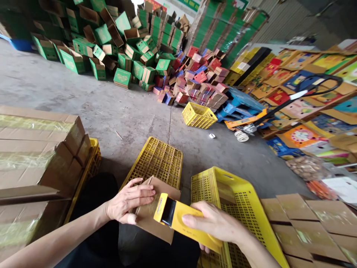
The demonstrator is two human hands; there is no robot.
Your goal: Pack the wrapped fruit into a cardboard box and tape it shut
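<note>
My left hand (131, 201) lies along the left side of a brown cardboard box (153, 217), fingers stretched over its top and the thumb by its lower edge. From the right, my right hand (213, 220) grips a long yellow box-shaped object (192, 229) with small printed lettering. A black section sits near its far end, which is over the cardboard box; I cannot tell whether they touch. The cardboard box is in front of an upside-down-looking yellow plastic crate (158, 158). An open yellow crate (242, 186) with brown cardboard inside stands right of my hands.
Taped brown boxes (30, 149) are stacked at left, and more brown cartons (309, 223) stand at right. Another yellow crate (199, 115) lies ahead near blue pallets (240, 100) and a pallet jack (251, 121). Green boxes (122, 76) and red boxes (199, 77) pile up behind.
</note>
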